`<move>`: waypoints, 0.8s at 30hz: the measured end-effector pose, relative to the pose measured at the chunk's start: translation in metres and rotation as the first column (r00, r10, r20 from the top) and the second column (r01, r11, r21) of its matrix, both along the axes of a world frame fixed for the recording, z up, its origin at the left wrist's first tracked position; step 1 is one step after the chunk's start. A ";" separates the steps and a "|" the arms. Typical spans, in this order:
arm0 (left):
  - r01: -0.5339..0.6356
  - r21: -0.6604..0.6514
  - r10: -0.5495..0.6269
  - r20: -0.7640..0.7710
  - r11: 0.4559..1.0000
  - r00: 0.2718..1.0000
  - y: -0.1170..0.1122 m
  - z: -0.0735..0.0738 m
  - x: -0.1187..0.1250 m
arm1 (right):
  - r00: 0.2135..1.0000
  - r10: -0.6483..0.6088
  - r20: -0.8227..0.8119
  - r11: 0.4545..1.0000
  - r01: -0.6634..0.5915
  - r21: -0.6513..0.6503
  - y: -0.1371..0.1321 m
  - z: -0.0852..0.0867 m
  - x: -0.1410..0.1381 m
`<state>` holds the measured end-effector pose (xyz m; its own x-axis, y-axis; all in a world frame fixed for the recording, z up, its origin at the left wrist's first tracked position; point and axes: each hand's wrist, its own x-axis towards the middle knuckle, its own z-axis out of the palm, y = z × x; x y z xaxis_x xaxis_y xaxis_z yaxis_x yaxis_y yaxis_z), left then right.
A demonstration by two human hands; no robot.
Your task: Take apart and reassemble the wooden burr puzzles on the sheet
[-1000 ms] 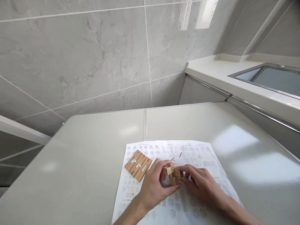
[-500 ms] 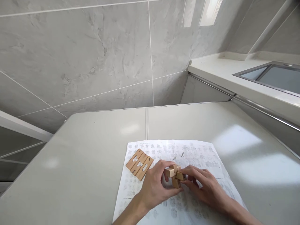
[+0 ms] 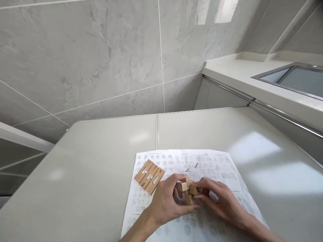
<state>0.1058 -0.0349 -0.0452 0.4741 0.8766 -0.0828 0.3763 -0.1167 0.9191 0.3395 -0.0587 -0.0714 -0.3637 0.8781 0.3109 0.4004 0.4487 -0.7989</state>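
Observation:
Both hands hold a small cluster of interlocked wooden puzzle pieces [image 3: 188, 190] just above a printed instruction sheet [image 3: 217, 171]. My left hand [image 3: 166, 201] curls round its left side, thumb below and fingers on top. My right hand [image 3: 219, 201] pinches its right side with fingertips. To the left, three notched wooden bars [image 3: 149, 172] lie side by side on the sheet's upper left corner, apart from my hands.
The sheet lies on a pale grey table [image 3: 88, 174] with a seam down its middle. A grey tiled wall [image 3: 101, 60] rises behind. At the right stands a white counter [image 3: 239, 75] with a steel sink [image 3: 295, 79].
The hands and the wooden cluster have shifted slightly toward me and down in view; my grip on it stays the same. The three bars have not moved.

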 end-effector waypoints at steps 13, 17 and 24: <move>0.011 -0.010 -0.010 0.062 1.000 0.998 0.000 -0.007 -0.003 | 0.999 -0.024 -0.045 1.000 0.024 0.001 -0.001 0.005 -0.006; 0.000 0.035 -0.002 0.063 0.999 0.998 -0.001 -0.009 -0.003 | 0.999 -0.034 -0.039 0.999 0.034 0.005 -0.001 0.005 -0.008; 0.012 0.072 -0.016 0.067 0.997 0.998 -0.001 -0.007 -0.002 | 0.998 -0.023 -0.053 0.999 0.024 0.023 -0.002 0.003 -0.006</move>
<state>0.1040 -0.0356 -0.0520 0.4889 0.8723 0.0120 0.3117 -0.1875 0.9315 0.3330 -0.0605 -0.0689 -0.3258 0.8784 0.3498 0.3687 0.4587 -0.8085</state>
